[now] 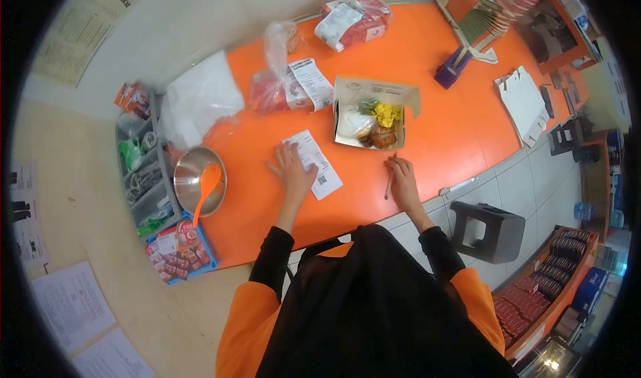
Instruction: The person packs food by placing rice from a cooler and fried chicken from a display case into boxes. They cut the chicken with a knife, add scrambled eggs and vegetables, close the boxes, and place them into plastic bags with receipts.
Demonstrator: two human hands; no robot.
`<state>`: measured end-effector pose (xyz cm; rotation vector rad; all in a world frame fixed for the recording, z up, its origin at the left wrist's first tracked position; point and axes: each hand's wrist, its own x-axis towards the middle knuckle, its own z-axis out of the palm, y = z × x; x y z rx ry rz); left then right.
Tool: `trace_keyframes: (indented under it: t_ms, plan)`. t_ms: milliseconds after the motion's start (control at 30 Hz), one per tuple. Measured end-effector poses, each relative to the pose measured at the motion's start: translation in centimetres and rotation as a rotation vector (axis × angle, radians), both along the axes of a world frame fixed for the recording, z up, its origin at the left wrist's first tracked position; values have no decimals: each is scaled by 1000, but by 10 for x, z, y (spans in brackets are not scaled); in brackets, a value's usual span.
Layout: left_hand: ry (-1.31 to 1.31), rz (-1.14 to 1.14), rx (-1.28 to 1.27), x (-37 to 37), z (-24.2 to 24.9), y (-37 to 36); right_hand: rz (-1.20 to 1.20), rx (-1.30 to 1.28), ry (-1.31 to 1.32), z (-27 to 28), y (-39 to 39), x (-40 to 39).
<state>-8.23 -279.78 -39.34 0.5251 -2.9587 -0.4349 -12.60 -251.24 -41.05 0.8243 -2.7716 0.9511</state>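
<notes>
My left hand (292, 171) lies flat, fingers spread, on a white receipt (314, 165) on the orange counter (441, 131). My right hand (402, 177) grips a thin brown pen (388, 187), its tip pointing down toward the counter's near edge. Just beyond both hands stands an open cardboard meal box (370, 114) with rice, something yellow, greens and browned pieces inside.
Two tied plastic bags with receipts (288, 84) (352, 21) sit farther back. A steel bowl with an orange ladle (199, 181) stands at the left, beside condiment trays (141, 177). Flat cardboard boxes (524, 104) lie at the right. A grey stool (486, 231) is below the counter.
</notes>
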Motion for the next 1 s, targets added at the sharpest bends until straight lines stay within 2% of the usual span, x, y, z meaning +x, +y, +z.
trace_keyframes:
  t_ms: [100, 167, 200, 233, 300, 333, 400, 433, 500, 633, 733, 767, 867, 967, 1000]
  plan:
    - [258, -117, 249, -46, 40, 14, -270, -210, 31, -7, 1, -17]
    - [415, -162, 228, -85, 59, 25, -486, -435, 80, 27, -15, -53]
    - [490, -185, 217, -100, 65, 28, -503, -471, 123, 52, -25, -72]
    - [343, -194, 217, -112, 64, 28, -520, -509, 169, 70, -32, -90]
    - [56, -207, 212, -135, 57, 26, -400, -179, -39, 57, -10, -126]
    - [118, -206, 246, -135, 50, 24, -337, -13, -141, 49, -2, -139]
    - [244, -208, 312, -124, 34, 21, -297, -104, -74, 39, 0, -134]
    - [305, -230, 461, -119, 24, 23, -276, -147, -45, 35, 2, -127]
    - [413, -268, 761, -107, 13, 29, -343, -313, -226, 27, -4, -112]
    - [281, -133, 773, -97, 39, 41, -426, -664, -450, 37, -26, -88]
    - [148, -298, 842, -87, 35, 31, -196, -396, -281, 28, -20, -80]
    - [35, -376, 982, -84, 25, 21, -68, -421, -444, 31, -12, -78]
    - [90, -691, 692, -72, 15, 2, 126, -273, -499, 69, -1, -63]
    - [-103, -619, 806, -66, 29, 3, 89, -422, -633, 56, 3, -64]
    - [-113, -654, 759, -67, 27, 3, 55, -486, -701, 48, 5, -65]
